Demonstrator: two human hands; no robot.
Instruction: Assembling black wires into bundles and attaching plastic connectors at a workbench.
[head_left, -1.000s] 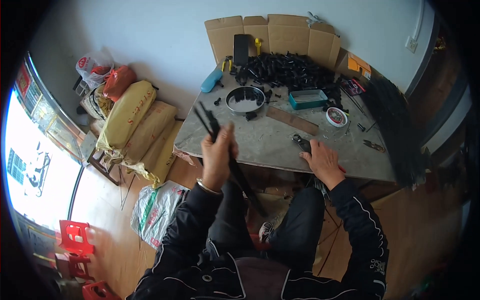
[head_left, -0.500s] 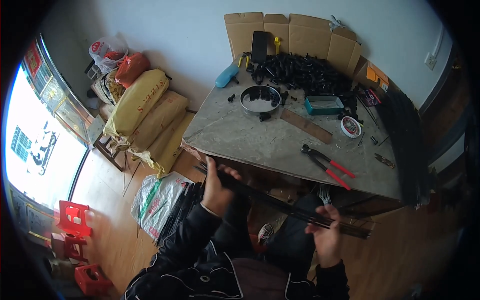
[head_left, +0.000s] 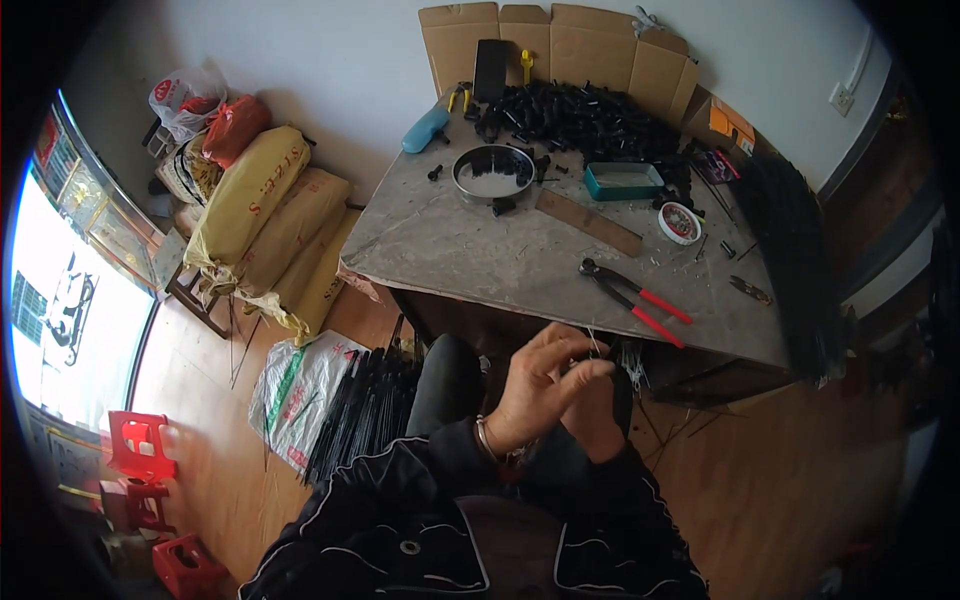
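Observation:
My left hand (head_left: 530, 395) is closed with thumb and fingers pinched, just in front of the table's near edge. A thin pale strand (head_left: 594, 342) sticks up from its fingertips. My right hand (head_left: 592, 418) is close behind and below it, its fingers mostly hidden by the left hand. To the left, beside my knee, a pile of long black rods (head_left: 362, 415) lies partly over a white plastic sack (head_left: 290, 395). A bunch of thin pale strands (head_left: 634, 362) hangs at the table edge, right of my hands.
On the grey table (head_left: 440, 245) are red-handled pincers (head_left: 635, 305), a round metal bowl (head_left: 493, 185), a teal tray (head_left: 622, 182), a flat brown bar (head_left: 588, 222) and a heap of black parts (head_left: 580, 120). Full sacks (head_left: 250, 205) and red stools (head_left: 142, 445) stand left.
The black rod bundle that both hands held is out of them. My hands have come together, the right moving left and the left moving right. The view has shifted slightly.

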